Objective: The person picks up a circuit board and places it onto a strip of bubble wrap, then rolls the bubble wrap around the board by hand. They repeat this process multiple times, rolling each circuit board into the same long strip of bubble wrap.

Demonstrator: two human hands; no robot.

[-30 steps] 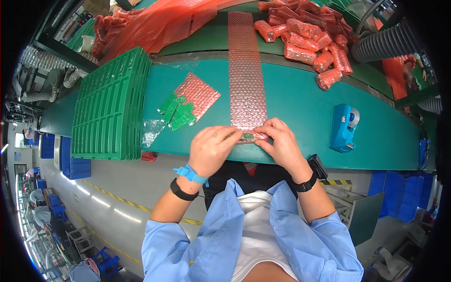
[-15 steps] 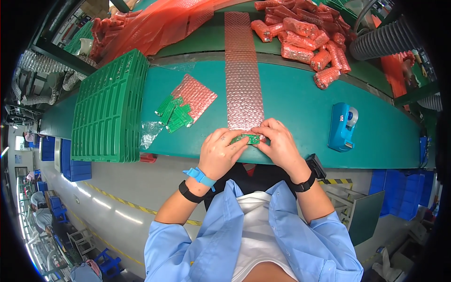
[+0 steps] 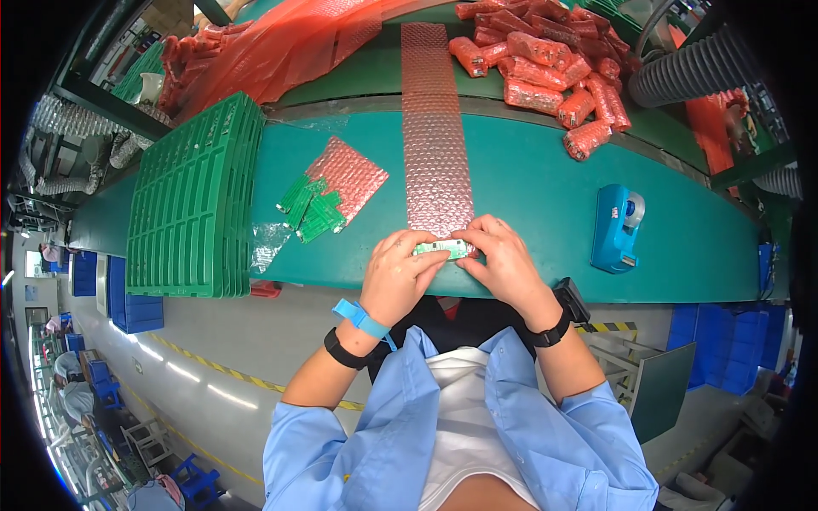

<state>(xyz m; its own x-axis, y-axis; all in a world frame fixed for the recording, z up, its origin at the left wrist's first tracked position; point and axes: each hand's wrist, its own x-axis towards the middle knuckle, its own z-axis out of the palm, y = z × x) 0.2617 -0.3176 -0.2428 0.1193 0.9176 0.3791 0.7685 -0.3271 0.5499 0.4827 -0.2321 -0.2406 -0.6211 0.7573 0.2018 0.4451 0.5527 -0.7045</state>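
Between both hands, at the near end of a long strip of pinkish bubble wrap (image 3: 434, 145), is a small green circuit board (image 3: 445, 247). My left hand (image 3: 399, 271) pinches its left end with thumb and fingers. The right end is gripped by my right hand (image 3: 501, 259), its fingertips at the strip's near edge. The strip runs straight away from me across the green table. To the left, several loose green circuit boards (image 3: 313, 211) lie partly on a square bubble wrap sheet (image 3: 354, 173).
Stacked green plastic trays (image 3: 189, 204) stand at the left. A blue tape dispenser (image 3: 615, 228) sits at the right. Several red bubble-wrapped bundles (image 3: 535, 70) are piled at the back right, and red sheeting (image 3: 298, 51) lies at the back left.
The board between my hands has tilted and its face now catches more light. Both hands keep nearly the same place, and the table scene has shifted slightly left in view.
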